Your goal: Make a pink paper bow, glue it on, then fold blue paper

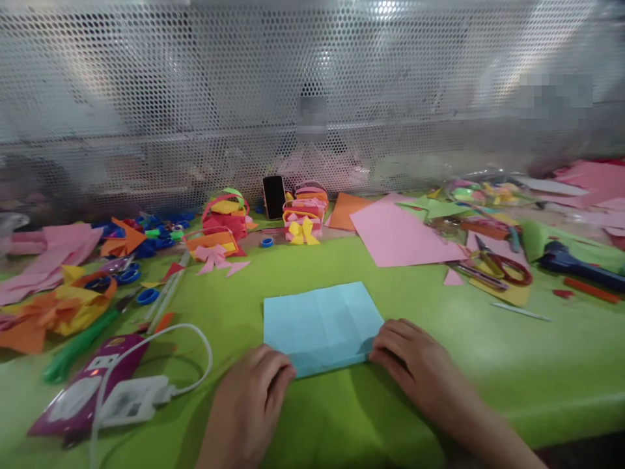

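Note:
A light blue folded paper sheet [321, 324] lies flat on the green table [488, 365] in front of me. My left hand [256, 387] rests at its near left corner, fingers curled and pressed on the paper's edge. My right hand [410, 361] sits at the near right corner, fingers bent down onto the fold. Both hands pinch or press the near edge of the blue paper; the fingertips are partly tucked under.
Pink paper sheets [398, 234] and red-handled scissors [505, 266] lie at the right. Small paper baskets [224, 218] and a bowed box [303, 225] stand at the back by a black phone [274, 196]. A purple device with white cable [92, 391] lies left. A perforated metal screen [312, 98] backs the table.

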A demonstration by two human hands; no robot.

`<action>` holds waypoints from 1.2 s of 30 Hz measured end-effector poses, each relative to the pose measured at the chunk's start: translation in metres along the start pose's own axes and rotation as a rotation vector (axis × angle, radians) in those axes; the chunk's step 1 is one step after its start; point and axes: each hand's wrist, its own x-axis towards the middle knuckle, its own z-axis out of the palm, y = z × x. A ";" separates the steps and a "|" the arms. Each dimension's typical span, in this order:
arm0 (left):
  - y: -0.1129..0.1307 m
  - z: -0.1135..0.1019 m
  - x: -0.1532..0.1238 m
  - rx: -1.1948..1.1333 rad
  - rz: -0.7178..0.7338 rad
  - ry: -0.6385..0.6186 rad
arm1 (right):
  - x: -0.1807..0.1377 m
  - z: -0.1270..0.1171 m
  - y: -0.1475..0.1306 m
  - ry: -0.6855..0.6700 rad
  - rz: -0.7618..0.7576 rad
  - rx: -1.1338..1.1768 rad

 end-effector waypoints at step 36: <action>0.002 0.004 0.003 -0.011 -0.109 -0.065 | 0.003 -0.004 0.009 0.147 0.213 0.048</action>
